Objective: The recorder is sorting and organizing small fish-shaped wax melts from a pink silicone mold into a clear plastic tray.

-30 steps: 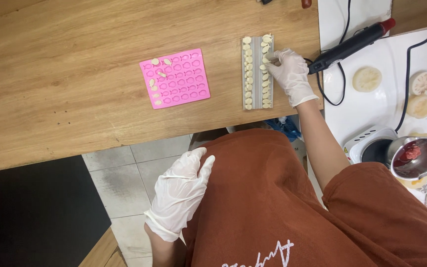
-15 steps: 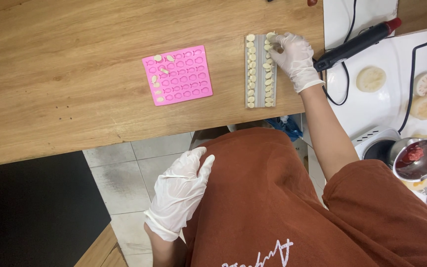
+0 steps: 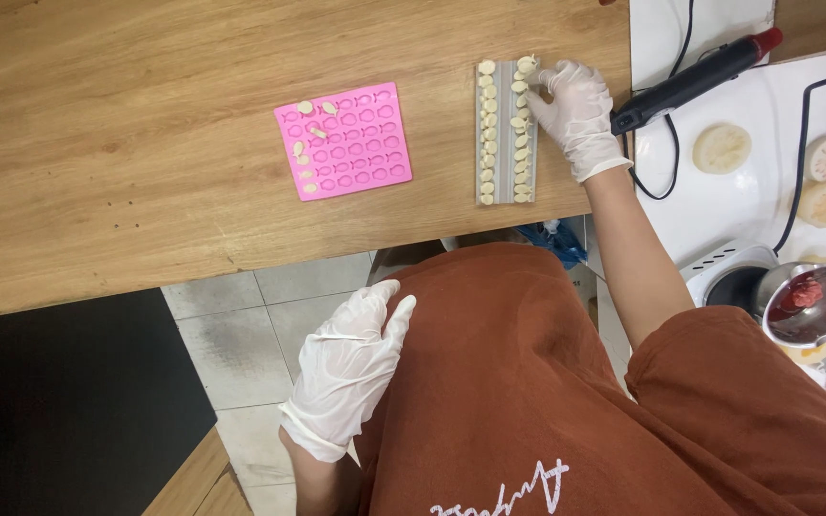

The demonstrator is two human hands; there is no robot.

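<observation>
A light wooden table (image 3: 145, 143) fills the upper left and centre of the frame, its near edge running slantwise from the lower left towards the middle right. Most of its left half is bare wood. Below the edge lie grey floor tiles (image 3: 241, 334) and a dark patch at the lower left.

Near the upper centre, a narrow grey strip-shaped tray (image 3: 504, 134) lies lengthwise close to the table's right end, its lower end near the table edge. Small cream-coloured pieces (image 3: 488, 124) sit in rows along it. The gloved right hand (image 3: 576, 110) rests at the tray's upper right corner, fingers curled and touching the topmost pieces; whether it pinches one I cannot tell.

Left of the tray, set apart from it, is a square pink silicone mould (image 3: 344, 141) with many small cavities. A few cream pieces lie along its upper and left sides; the other cavities look empty.

The gloved left hand (image 3: 346, 368) lies flat and open, holding nothing, on the rust-brown cloth (image 3: 528, 382) over the person's lap, at lower centre.

At the upper right, a white sheet (image 3: 719, 205) carries a black rod-shaped tool with a red tip (image 3: 690, 81) and a metal bowl of red matter (image 3: 810, 301).
</observation>
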